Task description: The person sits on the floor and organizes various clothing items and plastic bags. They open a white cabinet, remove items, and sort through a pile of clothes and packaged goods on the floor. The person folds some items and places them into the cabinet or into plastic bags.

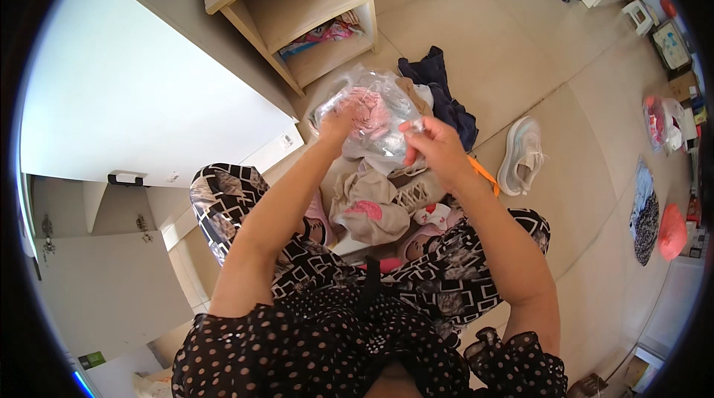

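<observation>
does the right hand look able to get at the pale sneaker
Probably yes: the pale sneaker lies uncovered on the floor, just right of the right hand. An orange strip lies between without covering it, though the hand would likely first release the clear plastic bag.

crumpled pink cloth [368, 110] in a clear plastic bag [400, 106], pale wooden open shelf [309, 7] behind it leftward, dark navy cloth [455, 119] just right, white laced sneaker [515, 164] farther right on beige tiled floor [587, 137], beige cloth [372, 223] before the bag
</observation>
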A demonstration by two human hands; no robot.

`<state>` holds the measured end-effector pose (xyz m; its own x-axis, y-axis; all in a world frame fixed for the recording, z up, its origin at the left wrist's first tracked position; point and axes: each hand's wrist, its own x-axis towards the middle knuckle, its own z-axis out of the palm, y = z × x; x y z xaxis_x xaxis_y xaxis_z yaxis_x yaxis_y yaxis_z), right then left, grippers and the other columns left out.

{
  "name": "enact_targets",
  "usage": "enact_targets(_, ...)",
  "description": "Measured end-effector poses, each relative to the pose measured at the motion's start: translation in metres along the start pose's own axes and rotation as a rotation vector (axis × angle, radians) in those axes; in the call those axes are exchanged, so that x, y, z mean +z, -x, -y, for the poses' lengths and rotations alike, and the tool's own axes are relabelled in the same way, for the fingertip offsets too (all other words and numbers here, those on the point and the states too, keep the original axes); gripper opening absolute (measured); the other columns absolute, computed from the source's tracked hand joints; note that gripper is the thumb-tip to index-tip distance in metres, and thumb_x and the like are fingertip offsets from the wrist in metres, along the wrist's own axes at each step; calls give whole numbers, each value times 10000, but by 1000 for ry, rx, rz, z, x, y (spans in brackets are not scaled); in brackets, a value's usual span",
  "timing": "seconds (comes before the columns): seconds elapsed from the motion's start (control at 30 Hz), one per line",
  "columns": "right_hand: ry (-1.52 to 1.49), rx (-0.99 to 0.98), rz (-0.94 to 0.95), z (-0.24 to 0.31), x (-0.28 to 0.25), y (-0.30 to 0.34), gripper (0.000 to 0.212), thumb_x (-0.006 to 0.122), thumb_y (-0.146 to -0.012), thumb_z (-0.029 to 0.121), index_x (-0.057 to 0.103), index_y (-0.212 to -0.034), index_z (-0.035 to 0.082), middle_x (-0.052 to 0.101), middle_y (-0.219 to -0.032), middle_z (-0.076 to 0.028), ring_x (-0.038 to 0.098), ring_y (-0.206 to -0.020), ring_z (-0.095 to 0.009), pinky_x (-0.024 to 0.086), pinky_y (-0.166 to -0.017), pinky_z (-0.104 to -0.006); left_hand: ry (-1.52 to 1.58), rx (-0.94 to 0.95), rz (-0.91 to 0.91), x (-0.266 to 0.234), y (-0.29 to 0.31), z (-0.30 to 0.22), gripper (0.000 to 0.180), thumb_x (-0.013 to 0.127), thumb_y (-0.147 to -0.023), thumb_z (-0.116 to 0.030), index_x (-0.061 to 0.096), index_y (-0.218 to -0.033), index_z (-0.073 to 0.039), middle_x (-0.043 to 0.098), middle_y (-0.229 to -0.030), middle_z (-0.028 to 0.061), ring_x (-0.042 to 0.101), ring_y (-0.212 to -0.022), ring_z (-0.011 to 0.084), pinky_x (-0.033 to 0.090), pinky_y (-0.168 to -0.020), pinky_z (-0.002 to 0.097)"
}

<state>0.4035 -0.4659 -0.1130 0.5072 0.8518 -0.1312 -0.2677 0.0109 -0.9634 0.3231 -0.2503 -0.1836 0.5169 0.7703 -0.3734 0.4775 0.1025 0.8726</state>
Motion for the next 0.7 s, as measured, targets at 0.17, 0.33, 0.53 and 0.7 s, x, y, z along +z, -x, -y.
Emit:
enact_targets(0.17,54,50,-110,11,-2,4,183,525,-828,124,558,-958,1,528,-626,-33,500,-549,-104,418,-553,-243,-446,907,-139,-38,61,-42,574,632,-769,-264,416,-1226,8,453,-1222,180,438,-1124,276,327,-956,329)
enact_targets(0.33,211,125,4,11,5,-2,179,539,-820,127,567,-939,-4,510,-591,-24,481,-525,-91,403,-529,-237,-905,948,-634,-40,-1,-50,500,642,-770,-266,477,-1179,-30,494,-1188,188,475,-1099,278,374,-913,336)
enact_targets(0.53,-124,-110,-427,26,-30,-4,178,586,-807,183,570,-869,17,480,-560,5,472,-481,-92,373,-464,-238,-274,894,197,-61,49,-131,171,542,-844,-162,630,-863,-16,564,-743,32,524,-722,111,422,-684,241)
enact_targets(0.7,-264,-201,-458,45,-43,-12,148,585,-815,171,573,-872,35,489,-607,11,479,-514,-100,389,-507,-226,-296,1006,237,-87,78,-120,121,553,-828,-93,617,-840,8,535,-917,50,518,-821,116,416,-727,247)
